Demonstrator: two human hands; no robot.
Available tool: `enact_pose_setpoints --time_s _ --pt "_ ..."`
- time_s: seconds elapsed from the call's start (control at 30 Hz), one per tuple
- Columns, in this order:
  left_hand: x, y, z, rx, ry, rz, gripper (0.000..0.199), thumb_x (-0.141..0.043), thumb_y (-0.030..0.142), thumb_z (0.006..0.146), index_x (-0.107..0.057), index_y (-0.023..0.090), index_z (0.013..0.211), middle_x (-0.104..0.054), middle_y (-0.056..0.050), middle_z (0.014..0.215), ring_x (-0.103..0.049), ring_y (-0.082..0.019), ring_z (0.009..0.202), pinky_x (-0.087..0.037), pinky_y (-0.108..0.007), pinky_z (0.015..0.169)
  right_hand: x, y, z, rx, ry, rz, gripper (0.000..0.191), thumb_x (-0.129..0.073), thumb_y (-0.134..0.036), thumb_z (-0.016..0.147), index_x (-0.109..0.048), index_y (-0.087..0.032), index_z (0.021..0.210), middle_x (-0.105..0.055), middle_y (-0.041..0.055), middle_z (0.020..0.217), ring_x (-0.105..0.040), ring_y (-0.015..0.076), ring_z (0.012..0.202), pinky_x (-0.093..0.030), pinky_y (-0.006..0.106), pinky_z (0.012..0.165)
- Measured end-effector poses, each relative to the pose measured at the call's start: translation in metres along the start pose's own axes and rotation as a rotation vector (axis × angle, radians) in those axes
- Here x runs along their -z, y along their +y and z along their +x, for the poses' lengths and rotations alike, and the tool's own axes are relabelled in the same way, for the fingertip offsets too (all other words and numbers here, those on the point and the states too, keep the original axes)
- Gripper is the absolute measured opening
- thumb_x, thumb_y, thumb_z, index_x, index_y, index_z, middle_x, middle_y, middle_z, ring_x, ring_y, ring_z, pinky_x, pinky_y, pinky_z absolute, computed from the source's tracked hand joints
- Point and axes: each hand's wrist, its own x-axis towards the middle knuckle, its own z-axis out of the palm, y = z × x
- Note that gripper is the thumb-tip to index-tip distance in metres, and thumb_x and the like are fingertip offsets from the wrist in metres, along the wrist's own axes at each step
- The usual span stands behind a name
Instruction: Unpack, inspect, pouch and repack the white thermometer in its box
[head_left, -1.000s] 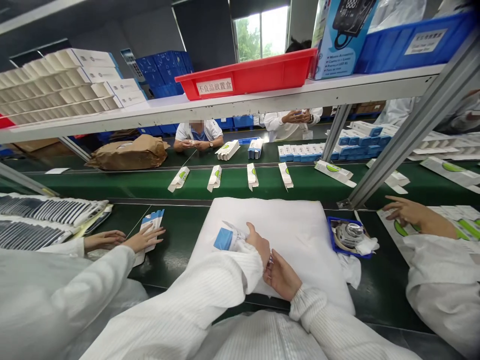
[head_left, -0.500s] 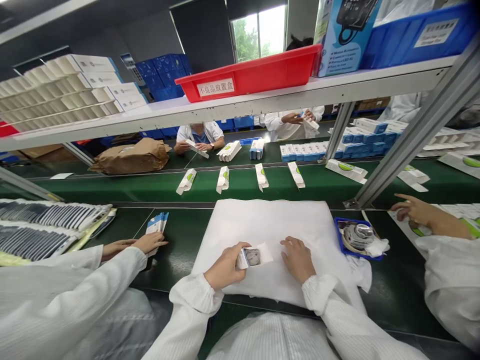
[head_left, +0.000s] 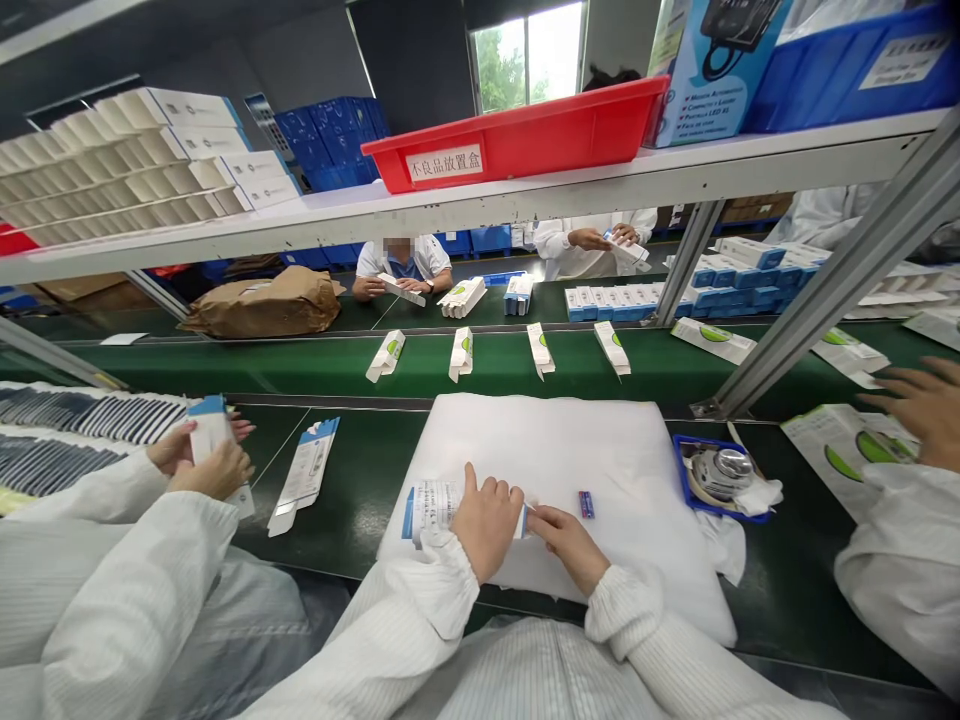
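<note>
A white and blue printed carton (head_left: 433, 506) lies sideways low over the white foam pad (head_left: 525, 430). My left hand (head_left: 487, 520) is wrapped over its right part, hiding much of it. At the carton's right end, the fingertips of my right hand (head_left: 566, 540) pinch the end flap. What is inside the carton cannot be seen. Just beyond my right hand, a small blue and red pack, which looks like batteries (head_left: 586, 504), rests on the pad.
A blue tray (head_left: 721, 480) of small parts stands right of the pad. Flattened carton (head_left: 306, 475) and a co-worker's hands (head_left: 214, 455) are at left. Another co-worker's hand (head_left: 926, 400) is at right. Cartons (head_left: 540, 350) lie on the green belt (head_left: 315, 362); a red bin (head_left: 517, 135) sits overhead.
The carton has turned, its printed side showing and its end toward my right hand, which has come in to the flap. The small blue and red pack now shows on the pad.
</note>
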Motion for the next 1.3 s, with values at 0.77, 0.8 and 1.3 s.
enact_pose_setpoints --time_s 0.77,0.8,1.3 --pt "-0.051 -0.086 -0.042 0.148 0.090 -0.785 0.059 -0.049 0.008 0.067 -0.040 0.024 0.123 -0.055 -0.005 0.124 -0.051 -0.022 0.112 -0.028 -0.043 0.106 0.053 -0.028 -0.002 0.343 0.626 -0.462 0.029 -0.058 -0.039 0.070 -0.061 -0.019 0.092 -0.060 0.0141 0.110 -0.054 0.0297 0.100 -0.043 0.044 0.086" --pt "-0.049 -0.081 -0.039 0.142 0.081 -0.756 0.059 -0.048 0.008 0.067 -0.040 0.023 0.124 -0.055 -0.006 0.124 -0.050 -0.022 0.114 -0.025 -0.045 0.107 0.040 -0.034 -0.008 0.428 0.476 -0.476 0.026 -0.052 -0.040 0.076 -0.063 -0.020 0.090 -0.063 0.0123 0.103 -0.057 0.0265 0.091 -0.045 0.041 0.081" --pt "0.018 0.017 0.007 0.102 -0.155 0.026 0.025 -0.045 0.013 0.084 -0.062 0.013 0.102 -0.067 -0.016 0.088 -0.060 -0.032 0.088 -0.023 -0.056 0.097 -0.006 -0.015 -0.001 -0.313 -0.441 0.472 0.023 -0.061 -0.034 0.063 -0.048 -0.022 0.078 -0.035 -0.0138 0.038 -0.019 0.0031 0.030 -0.006 0.021 0.037"
